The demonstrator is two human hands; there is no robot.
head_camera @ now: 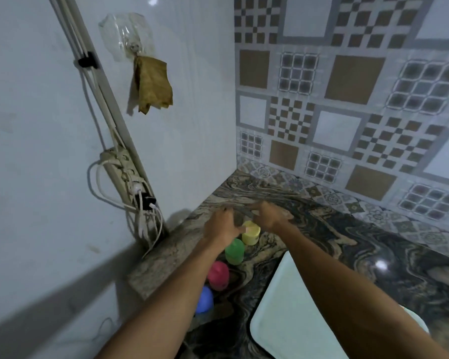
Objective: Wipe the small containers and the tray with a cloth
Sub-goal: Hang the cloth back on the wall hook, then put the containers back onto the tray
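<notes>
While your arms reach forward, yellow container (251, 232) close between left hand (222, 225) and right hand (270, 216), fingers curled inward, grips too blurred to judge.

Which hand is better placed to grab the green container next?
Left, probably. The left hand is closest to the green container, its forearm running along the container row. The right hand sits farther off, past the yellow container, its arm crossing the tray.

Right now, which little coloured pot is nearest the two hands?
The small yellow plastic container, at the row's far end, right by the left hand and right hand.
</notes>
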